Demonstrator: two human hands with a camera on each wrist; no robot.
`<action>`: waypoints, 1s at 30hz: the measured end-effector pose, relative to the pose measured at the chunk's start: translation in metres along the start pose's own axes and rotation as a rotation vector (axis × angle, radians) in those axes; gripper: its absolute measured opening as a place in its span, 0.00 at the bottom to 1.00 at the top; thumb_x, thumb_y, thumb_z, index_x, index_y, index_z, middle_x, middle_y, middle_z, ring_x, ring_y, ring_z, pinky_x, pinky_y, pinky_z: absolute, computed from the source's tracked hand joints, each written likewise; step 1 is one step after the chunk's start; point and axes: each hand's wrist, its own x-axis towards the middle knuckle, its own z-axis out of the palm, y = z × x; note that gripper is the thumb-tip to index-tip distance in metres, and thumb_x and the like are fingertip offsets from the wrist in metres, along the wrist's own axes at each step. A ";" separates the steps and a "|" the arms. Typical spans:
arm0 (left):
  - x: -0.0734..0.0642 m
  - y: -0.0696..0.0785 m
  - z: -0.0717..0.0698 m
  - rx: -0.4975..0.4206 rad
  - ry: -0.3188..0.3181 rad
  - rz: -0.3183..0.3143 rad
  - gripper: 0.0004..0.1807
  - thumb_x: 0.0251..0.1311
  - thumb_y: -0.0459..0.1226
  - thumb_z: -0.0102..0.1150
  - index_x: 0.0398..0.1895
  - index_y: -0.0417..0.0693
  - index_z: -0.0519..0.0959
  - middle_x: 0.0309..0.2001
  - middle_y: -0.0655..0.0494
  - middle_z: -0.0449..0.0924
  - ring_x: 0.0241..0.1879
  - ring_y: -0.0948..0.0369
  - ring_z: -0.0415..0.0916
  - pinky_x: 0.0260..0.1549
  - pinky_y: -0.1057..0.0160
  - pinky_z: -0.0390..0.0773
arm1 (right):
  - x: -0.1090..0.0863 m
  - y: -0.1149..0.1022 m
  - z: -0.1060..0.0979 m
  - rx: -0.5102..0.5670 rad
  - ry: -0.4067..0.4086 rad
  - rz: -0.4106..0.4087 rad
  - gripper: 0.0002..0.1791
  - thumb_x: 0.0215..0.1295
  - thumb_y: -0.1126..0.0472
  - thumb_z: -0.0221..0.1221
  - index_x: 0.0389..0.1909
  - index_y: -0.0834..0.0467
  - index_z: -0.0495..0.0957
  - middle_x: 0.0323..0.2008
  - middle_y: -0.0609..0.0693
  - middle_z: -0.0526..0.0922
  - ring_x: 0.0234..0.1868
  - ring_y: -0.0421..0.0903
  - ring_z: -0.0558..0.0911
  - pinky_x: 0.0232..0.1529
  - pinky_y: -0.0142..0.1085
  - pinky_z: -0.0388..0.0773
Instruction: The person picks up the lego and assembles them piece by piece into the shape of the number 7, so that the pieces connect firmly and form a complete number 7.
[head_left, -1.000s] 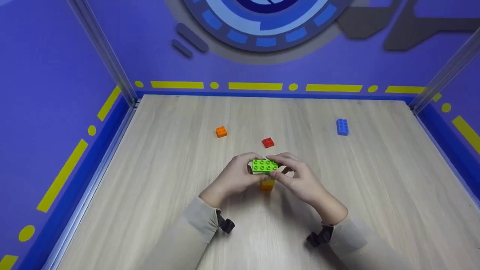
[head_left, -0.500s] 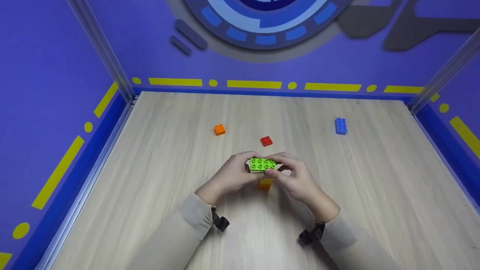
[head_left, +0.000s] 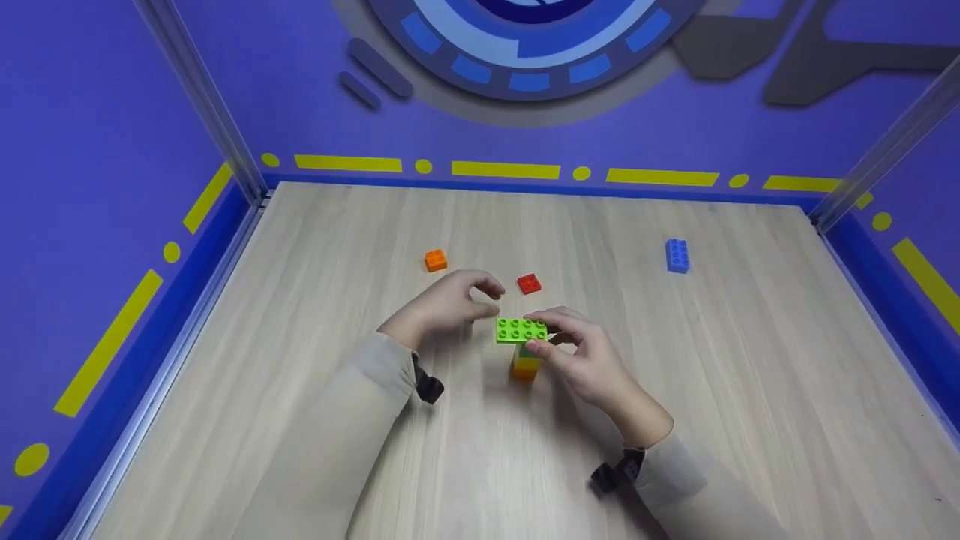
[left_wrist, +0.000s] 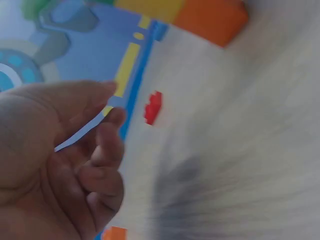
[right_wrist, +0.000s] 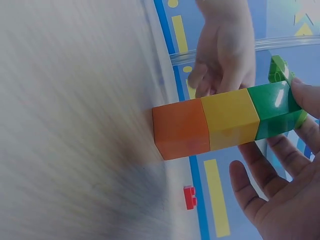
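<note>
"Hands first: what are they doing?"

"The right hand [head_left: 596,367] pinches the right end of the light green brick [head_left: 517,330], on top of the tower [head_left: 525,365]. Its thumb is on the near side and a finger is on the far side."

"And the left hand [head_left: 450,304]?"

"It's left of the tower and not touching it. Its thumb and fingertips are apart, and it holds nothing."

"Why pinch that end?"

"I think because that end sits over the tower. The other end sticks out to the left with nothing under it, so a pinch over the tower may stop it all tipping."

"What's under the light green brick?"

"A dark green block [right_wrist: 272,112], then a yellow block [right_wrist: 230,120], then an orange block [right_wrist: 181,131] at the bottom. They're in one straight line, so the tower looks upright. I can't tell if the bottom really touches the worktop [head_left: 300,300]."

"And the other bricks?"

"A red brick [head_left: 529,283] lies behind the tower. A small orange brick [head_left: 436,260] is behind it to the left, and a blue brick [head_left: 677,256] is behind it, far to the right. Maybe they're spread out like that so the hands have room around the tower."
</note>
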 end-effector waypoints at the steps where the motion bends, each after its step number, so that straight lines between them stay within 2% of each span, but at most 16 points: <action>1: 0.005 -0.001 0.000 -0.002 0.022 -0.019 0.19 0.70 0.43 0.64 0.62 0.52 0.81 0.59 0.58 0.81 0.59 0.54 0.78 0.58 0.52 0.80 | 0.000 0.000 0.000 0.001 0.002 0.002 0.17 0.67 0.51 0.69 0.56 0.42 0.85 0.50 0.43 0.86 0.51 0.47 0.82 0.54 0.36 0.81; 4: 0.021 -0.003 0.002 -0.014 0.080 -0.064 0.20 0.71 0.44 0.64 0.63 0.54 0.80 0.60 0.58 0.80 0.59 0.56 0.78 0.59 0.51 0.80 | 0.001 -0.001 -0.001 0.001 0.007 -0.001 0.16 0.68 0.52 0.69 0.56 0.42 0.85 0.50 0.44 0.86 0.51 0.47 0.82 0.54 0.36 0.81; 8: 0.039 -0.002 0.005 -0.037 0.140 -0.087 0.20 0.71 0.45 0.63 0.64 0.55 0.78 0.61 0.60 0.80 0.60 0.57 0.77 0.61 0.52 0.79 | 0.001 -0.002 -0.001 0.001 0.008 -0.004 0.16 0.68 0.52 0.69 0.56 0.42 0.85 0.51 0.44 0.86 0.51 0.47 0.82 0.55 0.39 0.82; 14: 0.056 -0.005 0.013 -0.059 0.207 -0.102 0.22 0.69 0.43 0.66 0.65 0.54 0.77 0.62 0.58 0.79 0.64 0.57 0.76 0.68 0.51 0.75 | 0.003 -0.002 0.001 0.002 0.006 -0.023 0.17 0.68 0.53 0.69 0.57 0.42 0.85 0.50 0.44 0.86 0.50 0.47 0.82 0.54 0.39 0.82; 22: 0.065 -0.005 0.029 -0.031 0.193 -0.120 0.27 0.64 0.43 0.72 0.65 0.53 0.78 0.63 0.55 0.79 0.65 0.57 0.74 0.72 0.53 0.70 | 0.001 0.002 0.003 -0.001 0.008 -0.032 0.16 0.68 0.54 0.69 0.56 0.44 0.85 0.50 0.45 0.86 0.49 0.45 0.82 0.53 0.37 0.82; 30: 0.075 0.005 0.040 0.116 0.198 -0.159 0.29 0.59 0.47 0.76 0.62 0.48 0.81 0.59 0.54 0.80 0.58 0.57 0.77 0.67 0.56 0.75 | 0.001 0.002 0.001 -0.006 0.009 -0.030 0.17 0.68 0.54 0.69 0.56 0.44 0.85 0.50 0.45 0.87 0.50 0.45 0.82 0.53 0.40 0.82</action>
